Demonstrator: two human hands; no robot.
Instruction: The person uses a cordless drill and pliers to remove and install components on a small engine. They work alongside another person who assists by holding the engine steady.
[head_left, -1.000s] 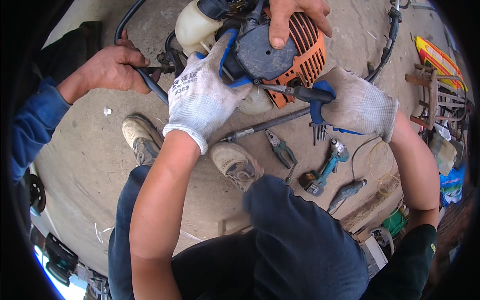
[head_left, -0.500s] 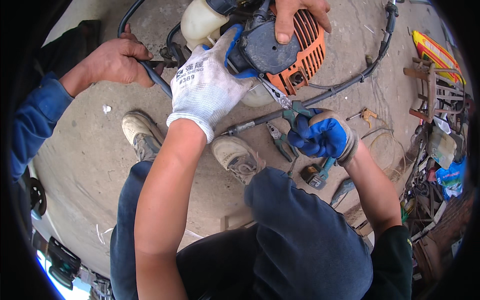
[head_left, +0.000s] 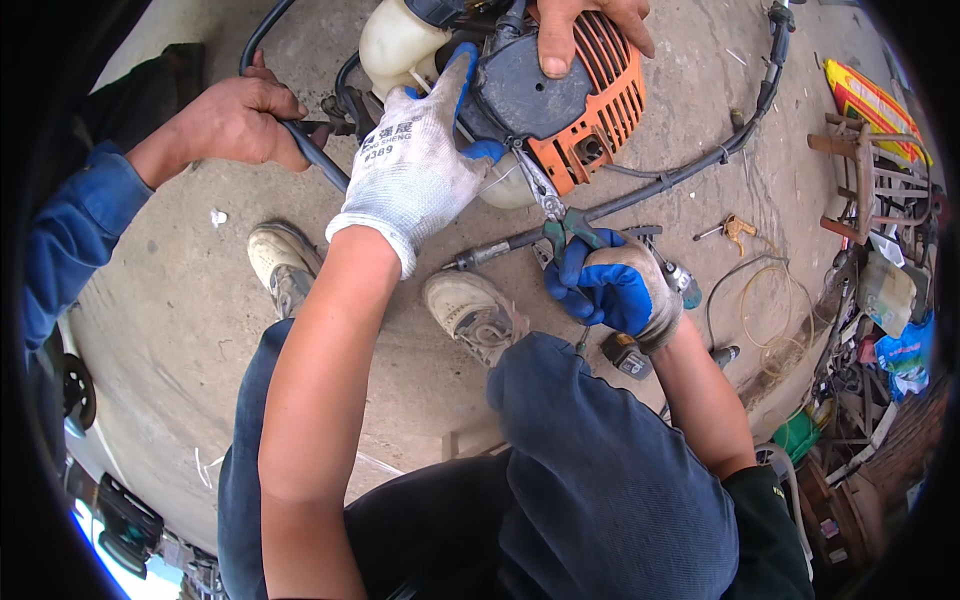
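Note:
My left hand [head_left: 410, 170], in a white glove with blue fingertips, grips the side of an engine with a black cover [head_left: 530, 85], orange slotted housing [head_left: 590, 130] and translucent tank [head_left: 395, 50]. My right hand [head_left: 610, 285] is closed on green-handled pliers [head_left: 572, 225]; their metal jaws reach the engine's lower edge beside the housing. A co-worker's bare hand [head_left: 235, 120] grasps a black hose [head_left: 320, 160] on the left, and another bare hand [head_left: 565, 30] rests on top of the engine.
A long shaft with cable [head_left: 660, 185], a cordless tool [head_left: 625, 355] and a yellow-handled tool [head_left: 738, 228] lie on the concrete floor. A small chair [head_left: 860, 175], a yellow-red package and clutter line the right. My legs and shoes [head_left: 470, 315] are below.
Since a second ago my right hand has turned palm-up and moved down and left with the pliers, whose jaws now angle up into the engine's edge. My left hand has shifted slightly.

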